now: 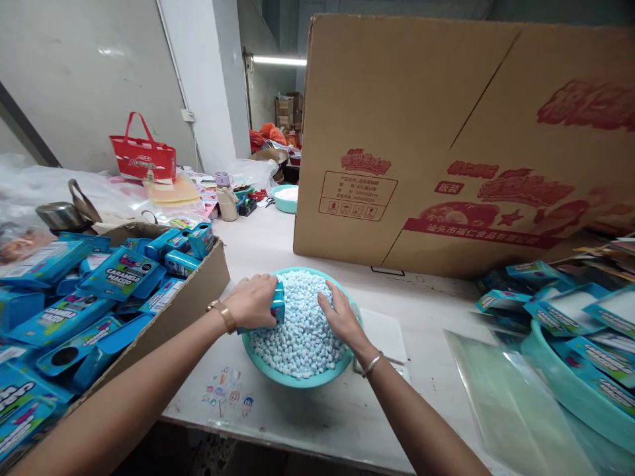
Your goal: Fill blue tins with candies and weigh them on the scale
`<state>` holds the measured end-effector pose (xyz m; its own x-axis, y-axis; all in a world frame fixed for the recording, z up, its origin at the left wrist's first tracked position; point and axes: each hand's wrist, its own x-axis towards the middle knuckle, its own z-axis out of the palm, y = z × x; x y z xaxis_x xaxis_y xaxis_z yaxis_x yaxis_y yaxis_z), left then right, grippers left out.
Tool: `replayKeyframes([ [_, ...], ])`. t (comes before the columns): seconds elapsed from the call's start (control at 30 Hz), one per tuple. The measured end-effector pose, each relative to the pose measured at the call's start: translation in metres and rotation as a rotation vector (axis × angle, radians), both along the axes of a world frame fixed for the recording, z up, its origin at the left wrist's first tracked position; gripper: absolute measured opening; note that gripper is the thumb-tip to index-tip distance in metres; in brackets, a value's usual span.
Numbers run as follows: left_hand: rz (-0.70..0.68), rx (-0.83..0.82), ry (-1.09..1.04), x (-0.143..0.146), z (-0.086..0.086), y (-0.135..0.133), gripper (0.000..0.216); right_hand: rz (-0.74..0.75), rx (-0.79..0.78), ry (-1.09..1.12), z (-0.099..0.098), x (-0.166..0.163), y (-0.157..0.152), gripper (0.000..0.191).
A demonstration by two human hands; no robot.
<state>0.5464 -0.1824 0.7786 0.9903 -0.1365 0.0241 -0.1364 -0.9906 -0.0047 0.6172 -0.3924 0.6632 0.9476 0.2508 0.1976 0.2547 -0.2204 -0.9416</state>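
Many "CARAMELO MACIZO" blue boxes (122,271)

Bright, even indoor light from a ceiling tube (278,60), wide-angle stretch at edges

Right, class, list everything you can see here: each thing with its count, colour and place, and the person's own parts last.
Bowl: one, teal, table centre, full of candies.
Candies: many, pale blue, heaped in the bowl.
Small box: one, blue, in the left hand over the candies.
Open carton: one, brown, left, full of blue boxes.
Blue boxes: many, in the open carton.
Big carton: one, brown with red print, behind the bowl.
Flat blue boxes: several, right side.
Bag: one, red, far left.
Table: one, whitish.
Left hand: holds the small box.
Right hand: resting in the candies.
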Motion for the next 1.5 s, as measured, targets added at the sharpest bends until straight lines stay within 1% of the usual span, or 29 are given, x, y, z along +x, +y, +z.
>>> replayKeyframes([
  [0.07, -0.027, 0.032, 0.032, 0.006, -0.006, -0.006, 0.043, 0.012, -0.143, -0.028, -0.015, -0.006, 0.007, 0.068],
  [0.13, -0.036, 0.026, 0.045, 0.012, -0.012, -0.014, 0.043, -0.004, -0.207, -0.051, -0.02, -0.008, 0.017, 0.068],
  [0.17, -0.04, 0.021, 0.05, 0.015, -0.015, -0.018, 0.043, -0.025, -0.211, -0.058, -0.02, -0.007, 0.023, 0.067],
  [0.23, -0.042, 0.0, 0.051, 0.021, -0.021, -0.027, 0.042, -0.063, -0.155, -0.05, -0.016, -0.003, 0.032, 0.064],
  [0.3, -0.037, -0.03, 0.039, 0.026, -0.026, -0.036, 0.041, -0.082, -0.027, -0.015, -0.013, 0.004, 0.038, 0.057],
  [0.4, -0.024, -0.08, 0.007, 0.034, -0.032, -0.047, 0.043, -0.079, 0.247, 0.053, -0.012, 0.015, 0.043, 0.043],
  [0.53, 0.005, -0.149, -0.047, 0.034, -0.031, -0.05, 0.047, -0.089, 0.649, 0.285, -0.006, 0.024, 0.049, 0.027],
  [0.6, 0.038, -0.199, -0.092, 0.03, -0.028, -0.047, 0.048, -0.1, 0.76, 0.373, 0.004, 0.029, 0.052, 0.025],
  [0.73, 0.095, -0.328, -0.209, 0.022, -0.024, -0.044, 0.05, -0.047, 0.845, 0.423, 0.038, 0.041, 0.056, 0.025],
  [0.87, 0.193, -0.587, -0.342, 0.021, -0.032, -0.044, 0.051, 0.047, 0.875, 0.453, 0.072, 0.052, 0.059, 0.022],
  [0.9, 0.206, -0.627, -0.379, 0.021, -0.035, -0.045, 0.053, 0.067, 0.872, 0.46, 0.077, 0.053, 0.059, 0.021],
  [0.97, 0.206, -0.656, -0.437, 0.021, -0.041, -0.045, 0.058, 0.101, 0.857, 0.471, 0.084, 0.055, 0.061, 0.021],
  [1.07, 0.219, -0.672, -0.445, 0.021, -0.046, -0.044, 0.058, 0.13, 0.823, 0.476, 0.086, 0.053, 0.063, 0.021],
  [1.17, 0.231, -0.662, -0.45, 0.02, -0.047, -0.041, 0.057, 0.134, 0.805, 0.465, 0.084, 0.05, 0.065, 0.021],
  [1.33, 0.249, -0.667, -0.448, 0.022, -0.043, -0.036, 0.053, 0.152, 0.777, 0.446, 0.082, 0.048, 0.071, 0.02],
  [1.5, 0.243, -0.642, -0.408, 0.02, -0.038, -0.029, 0.048, 0.206, 0.728, 0.447, 0.086, 0.046, 0.076, 0.02],
])
